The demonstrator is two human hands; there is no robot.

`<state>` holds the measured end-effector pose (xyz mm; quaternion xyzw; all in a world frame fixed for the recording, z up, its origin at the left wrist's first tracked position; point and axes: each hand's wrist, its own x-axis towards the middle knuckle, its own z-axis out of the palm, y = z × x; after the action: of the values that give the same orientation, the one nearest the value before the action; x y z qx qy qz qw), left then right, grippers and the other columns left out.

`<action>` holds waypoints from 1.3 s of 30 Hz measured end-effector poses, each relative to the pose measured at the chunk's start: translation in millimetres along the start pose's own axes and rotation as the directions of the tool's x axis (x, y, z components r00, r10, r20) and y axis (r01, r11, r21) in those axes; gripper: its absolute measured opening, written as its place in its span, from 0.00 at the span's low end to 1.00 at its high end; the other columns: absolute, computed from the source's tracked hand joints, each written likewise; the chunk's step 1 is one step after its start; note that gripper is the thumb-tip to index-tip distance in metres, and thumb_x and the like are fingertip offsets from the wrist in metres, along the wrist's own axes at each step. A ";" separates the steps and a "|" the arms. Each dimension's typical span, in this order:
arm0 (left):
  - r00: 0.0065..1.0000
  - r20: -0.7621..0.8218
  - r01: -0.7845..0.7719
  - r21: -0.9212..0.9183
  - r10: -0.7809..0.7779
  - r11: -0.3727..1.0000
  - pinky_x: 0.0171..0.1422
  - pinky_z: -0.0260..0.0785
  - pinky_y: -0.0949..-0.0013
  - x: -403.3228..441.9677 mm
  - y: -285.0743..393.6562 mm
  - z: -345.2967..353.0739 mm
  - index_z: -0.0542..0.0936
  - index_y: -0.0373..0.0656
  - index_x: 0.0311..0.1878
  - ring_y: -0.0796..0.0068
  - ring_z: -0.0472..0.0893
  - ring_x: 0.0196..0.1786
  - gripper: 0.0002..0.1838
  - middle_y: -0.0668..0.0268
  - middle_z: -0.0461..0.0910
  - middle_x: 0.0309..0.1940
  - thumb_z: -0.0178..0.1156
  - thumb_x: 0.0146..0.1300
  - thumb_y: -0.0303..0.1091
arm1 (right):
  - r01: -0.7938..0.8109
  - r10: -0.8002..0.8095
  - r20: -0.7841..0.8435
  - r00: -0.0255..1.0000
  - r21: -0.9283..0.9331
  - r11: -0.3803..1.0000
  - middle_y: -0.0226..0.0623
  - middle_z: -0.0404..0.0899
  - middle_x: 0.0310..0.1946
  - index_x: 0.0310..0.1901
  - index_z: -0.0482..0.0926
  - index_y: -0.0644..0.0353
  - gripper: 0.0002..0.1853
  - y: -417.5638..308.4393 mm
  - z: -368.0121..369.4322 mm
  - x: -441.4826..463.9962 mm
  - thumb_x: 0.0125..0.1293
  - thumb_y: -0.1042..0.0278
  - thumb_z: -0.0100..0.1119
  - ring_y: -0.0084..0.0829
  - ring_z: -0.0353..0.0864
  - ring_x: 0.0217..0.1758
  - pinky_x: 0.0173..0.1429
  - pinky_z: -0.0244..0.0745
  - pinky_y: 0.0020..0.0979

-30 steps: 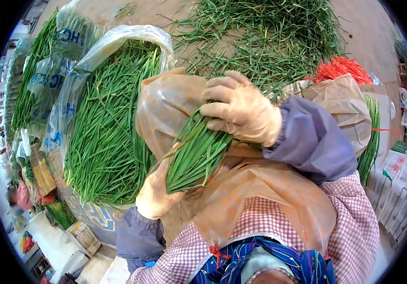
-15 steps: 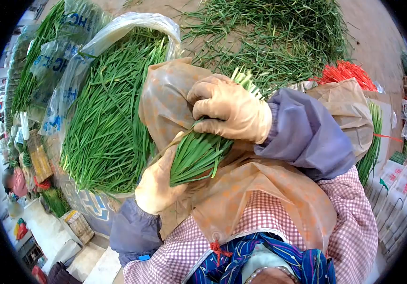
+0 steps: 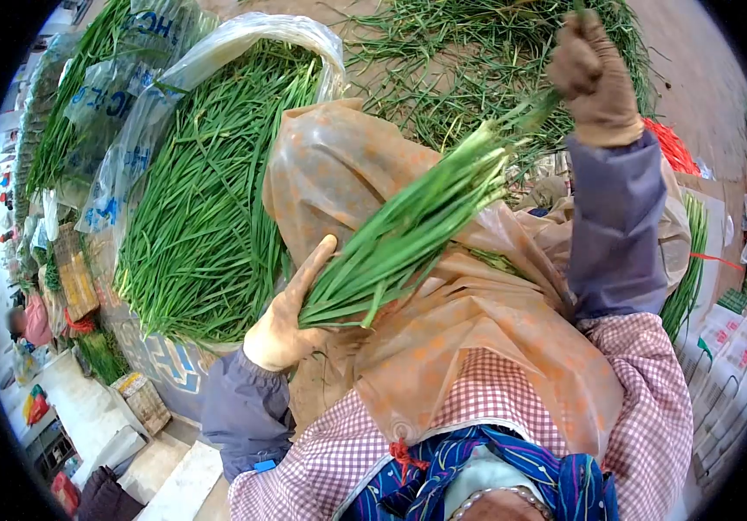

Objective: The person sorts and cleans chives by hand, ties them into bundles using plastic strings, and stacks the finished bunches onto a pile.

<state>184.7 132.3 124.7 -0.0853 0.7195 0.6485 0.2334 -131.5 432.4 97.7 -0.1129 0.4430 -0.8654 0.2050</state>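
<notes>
Left hand (image 3: 285, 330) low at the near-left corner of the lap (image 3: 451, 286), curled in a hold; thumb (image 3: 319, 259) stretched away from the body, other fingers mostly hidden. Left forearm (image 3: 247, 412) short in view, close by the torso. Right hand (image 3: 595, 74) raised past the lap's far right edge — fingers curled in, blurred. Right forearm (image 3: 621, 208) points forward, wrist nearly straight — hands well apart.
</notes>
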 end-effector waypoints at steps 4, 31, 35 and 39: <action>0.997 -0.056 -0.052 0.091 0.058 0.994 0.72 0.55 0.68 -1.3 -13.9 -0.6 0.49 0.37 0.76 0.70 0.65 0.69 0.55 0.58 0.63 0.70 0.70 0.44 0.22 | -0.221 -0.061 -0.255 0.965 -0.918 0.330 0.31 0.81 0.31 0.53 0.78 0.57 0.15 -17.3 -98.9 28.9 0.71 0.58 0.56 0.21 0.74 0.27 0.30 0.70 0.23; 0.999 -0.049 -0.016 0.000 0.016 1.000 0.76 0.50 0.64 -5.8 -27.7 7.5 0.52 0.33 0.74 0.62 0.57 0.76 0.49 0.51 0.56 0.74 0.67 0.50 0.26 | -0.118 -0.228 -0.272 0.935 -0.845 0.522 0.22 0.75 0.24 0.46 0.80 0.58 0.11 -1.5 -21.8 -20.0 0.68 0.60 0.61 0.15 0.67 0.24 0.28 0.64 0.20; 0.994 -0.091 -0.052 0.139 0.065 0.989 0.75 0.52 0.64 -1.6 -22.9 15.5 0.53 0.34 0.74 0.60 0.59 0.75 0.47 0.51 0.57 0.74 0.67 0.51 0.26 | 0.053 0.022 0.074 0.997 -0.864 0.500 0.25 0.82 0.31 0.51 0.81 0.59 0.15 22.0 48.8 -62.9 0.65 0.64 0.64 0.17 0.76 0.30 0.36 0.72 0.22; 0.988 -0.124 -0.065 0.218 0.093 0.974 0.74 0.56 0.64 -0.3 -16.5 22.4 0.55 0.37 0.74 0.59 0.61 0.74 0.46 0.52 0.58 0.73 0.66 0.52 0.25 | 0.166 0.286 0.270 0.919 -0.926 0.339 0.41 0.82 0.26 0.51 0.81 0.60 0.20 40.2 100.3 -69.0 0.61 0.59 0.67 0.29 0.82 0.28 0.36 0.77 0.28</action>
<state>197.0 151.7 109.1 -0.0742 0.8016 0.5694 0.1665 -22.1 370.5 122.5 -0.3611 0.8121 -0.4032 0.2179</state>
